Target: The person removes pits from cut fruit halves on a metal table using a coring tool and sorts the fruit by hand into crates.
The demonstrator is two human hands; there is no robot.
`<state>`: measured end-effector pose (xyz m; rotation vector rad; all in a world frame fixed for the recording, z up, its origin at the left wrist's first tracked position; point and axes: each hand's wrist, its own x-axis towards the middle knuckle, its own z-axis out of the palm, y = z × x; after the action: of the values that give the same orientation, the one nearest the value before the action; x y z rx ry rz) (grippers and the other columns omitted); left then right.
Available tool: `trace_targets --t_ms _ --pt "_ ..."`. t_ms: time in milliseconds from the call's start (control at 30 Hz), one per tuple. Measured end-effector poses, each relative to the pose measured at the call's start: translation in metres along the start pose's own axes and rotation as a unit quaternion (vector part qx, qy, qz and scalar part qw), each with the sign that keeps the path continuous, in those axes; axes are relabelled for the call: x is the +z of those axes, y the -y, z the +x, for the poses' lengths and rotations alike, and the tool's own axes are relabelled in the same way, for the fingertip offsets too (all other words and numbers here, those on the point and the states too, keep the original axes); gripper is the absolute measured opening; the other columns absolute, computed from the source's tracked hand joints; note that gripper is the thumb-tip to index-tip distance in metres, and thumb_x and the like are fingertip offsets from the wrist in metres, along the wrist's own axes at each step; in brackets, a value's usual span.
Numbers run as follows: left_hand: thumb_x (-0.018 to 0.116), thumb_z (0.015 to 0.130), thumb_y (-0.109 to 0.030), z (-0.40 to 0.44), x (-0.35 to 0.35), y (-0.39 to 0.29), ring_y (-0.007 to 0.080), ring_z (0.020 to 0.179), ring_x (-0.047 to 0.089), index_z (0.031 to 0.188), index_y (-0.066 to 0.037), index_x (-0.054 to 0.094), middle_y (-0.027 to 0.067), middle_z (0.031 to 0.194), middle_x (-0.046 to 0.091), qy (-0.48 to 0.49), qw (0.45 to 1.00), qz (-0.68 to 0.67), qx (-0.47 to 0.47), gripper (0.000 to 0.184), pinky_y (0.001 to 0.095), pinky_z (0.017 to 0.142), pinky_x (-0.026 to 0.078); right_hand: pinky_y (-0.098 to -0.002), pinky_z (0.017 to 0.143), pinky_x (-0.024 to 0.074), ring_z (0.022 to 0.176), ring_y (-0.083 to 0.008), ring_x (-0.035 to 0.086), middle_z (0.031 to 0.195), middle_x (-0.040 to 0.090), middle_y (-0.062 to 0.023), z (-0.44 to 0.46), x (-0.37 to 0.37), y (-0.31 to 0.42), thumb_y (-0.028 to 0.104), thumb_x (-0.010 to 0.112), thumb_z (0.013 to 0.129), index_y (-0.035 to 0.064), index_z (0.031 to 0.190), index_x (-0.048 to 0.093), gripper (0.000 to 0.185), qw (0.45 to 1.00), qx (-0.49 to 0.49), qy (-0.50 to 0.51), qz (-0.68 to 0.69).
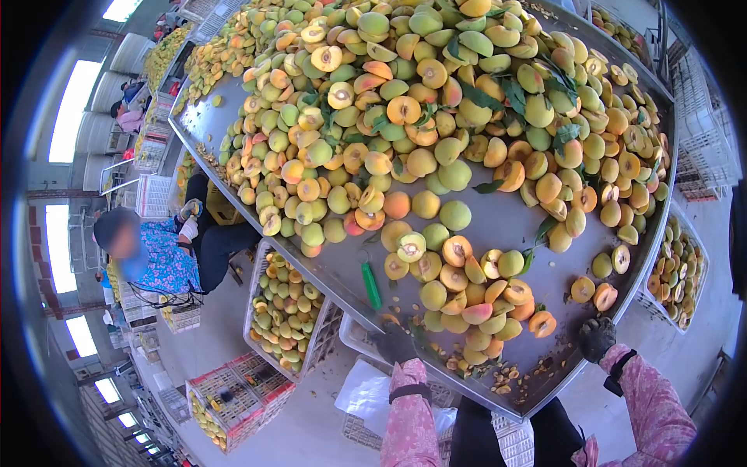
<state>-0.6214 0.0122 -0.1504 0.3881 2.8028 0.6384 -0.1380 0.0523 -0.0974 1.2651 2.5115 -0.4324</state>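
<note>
My left hand (395, 343), in a dark glove, rests at the near left edge of the metal table (334, 274); its fingers look loosely stretched and I see nothing in them. At the right rim, my right hand (597, 339), also dark-gloved, has its fingers curled over the table edge. Between them lies a small group of whole and halved peaches (476, 300), some showing pits. Just beyond my left hand, a green tool (371, 286) lies flat on the metal. A cut peach half (542, 324) sits closest to my right hand.
A large heap of peaches (436, 117) with leaves covers the far table. Crates of fruit stand at left (285, 311) and right (675, 268). A seated person (167, 253) is on the left. Scraps (506, 379) lie in the near corner, and a white plastic sheet (364, 395) below.
</note>
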Motion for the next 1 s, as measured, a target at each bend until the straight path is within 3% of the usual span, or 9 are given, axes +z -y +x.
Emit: trace_targets --t_ms 33,300,367,500,567,700,833,933,1000 --pt "0.047 0.083 -0.034 -0.005 -0.007 -0.009 0.0413 0.085 0.060 0.116 0.015 0.035 0.0302 0.094 0.058 0.021 0.998 0.017 -0.056 0.060 0.0452 0.074 0.049 -0.0436 0.068 0.0405 0.073 -0.0291 0.055 0.074 0.056 -0.0089 0.000 -0.005 0.000 0.022 0.057 0.062 0.0116 0.069 0.059 0.012 1.000 0.007 -0.003 0.010" --pt "0.048 0.083 -0.035 -0.003 -0.005 -0.008 0.0361 0.087 0.061 0.110 0.012 0.040 0.0282 0.100 0.056 0.005 0.996 0.088 -0.027 0.055 0.0418 0.072 0.050 -0.0432 0.068 0.0410 0.073 -0.0295 0.055 0.076 0.057 -0.0089 -0.002 -0.003 -0.002 0.021 0.058 0.062 0.0114 0.071 0.058 0.013 1.000 0.020 0.015 0.019" --pt "0.049 0.083 -0.035 0.027 0.036 0.074 0.0356 0.087 0.061 0.112 0.012 0.039 0.0273 0.103 0.056 0.053 0.967 0.204 0.144 0.056 0.0409 0.072 0.050 -0.0433 0.068 0.0409 0.073 -0.0295 0.055 0.076 0.057 -0.0088 -0.002 -0.001 -0.004 0.021 0.057 0.062 0.0115 0.071 0.058 0.013 0.999 0.018 0.008 0.027" --pt "0.050 0.083 -0.035 0.016 0.022 0.040 0.0355 0.085 0.061 0.115 0.012 0.039 0.0266 0.105 0.055 0.038 0.941 0.315 0.115 0.059 0.0396 0.073 0.050 -0.0436 0.068 0.0405 0.072 -0.0292 0.055 0.075 0.056 -0.0088 0.000 -0.005 -0.002 0.022 0.057 0.063 0.0120 0.071 0.057 0.012 1.000 0.008 0.003 0.023" --pt "0.051 0.083 -0.036 -0.003 -0.001 -0.005 0.0355 0.087 0.060 0.117 0.014 0.038 0.0283 0.106 0.054 -0.015 0.996 0.086 -0.036 0.062 0.0394 0.076 0.050 -0.0438 0.068 0.0404 0.072 -0.0292 0.055 0.074 0.056 -0.0087 0.002 -0.010 -0.002 0.022 0.057 0.062 0.0120 0.070 0.056 0.013 0.999 0.010 -0.002 0.034" --pt "0.045 0.087 -0.031 0.016 0.016 0.046 0.0319 0.092 0.060 0.121 0.008 0.039 0.0249 0.112 0.053 0.056 0.958 0.278 0.053 0.052 0.0384 0.079 0.049 -0.0438 0.066 0.0403 0.071 -0.0291 0.054 0.074 0.055 -0.0085 0.000 -0.012 -0.003 0.023 0.057 0.061 0.0119 0.069 0.055 0.014 0.997 0.009 -0.028 0.070" --pt "0.037 0.090 -0.026 0.017 0.008 0.037 0.0245 0.097 0.056 0.122 -0.004 0.043 0.0152 0.112 0.053 0.118 0.981 -0.137 -0.071 0.039 0.0367 0.079 0.046 -0.0437 0.066 0.0405 0.071 -0.0292 0.054 0.072 0.055 -0.0082 -0.001 -0.018 -0.002 0.024 0.057 0.061 0.0120 0.068 0.055 0.014 0.996 0.014 -0.033 0.084" --pt "0.035 0.092 -0.032 0.008 -0.007 0.006 0.0159 0.082 0.054 0.119 -0.009 0.046 0.0068 0.093 0.054 0.128 0.784 -0.532 -0.294 0.038 0.0337 0.070 0.045 -0.0429 0.065 0.0410 0.069 -0.0283 0.054 0.070 0.054 -0.0074 -0.002 -0.018 -0.005 0.025 0.057 0.062 0.0123 0.067 0.055 0.013 0.994 0.011 -0.066 0.091" --pt "0.037 0.091 -0.030 0.005 -0.016 -0.008 0.0181 0.086 0.054 0.117 -0.008 0.049 0.0079 0.097 0.055 0.163 0.722 -0.589 -0.326 0.036 0.0354 0.075 0.044 -0.0422 0.064 0.0415 0.066 -0.0275 0.053 0.066 0.053 -0.0061 -0.003 -0.022 -0.004 0.026 0.057 0.062 0.0129 0.065 0.054 0.014 0.992 0.008 -0.067 0.106"
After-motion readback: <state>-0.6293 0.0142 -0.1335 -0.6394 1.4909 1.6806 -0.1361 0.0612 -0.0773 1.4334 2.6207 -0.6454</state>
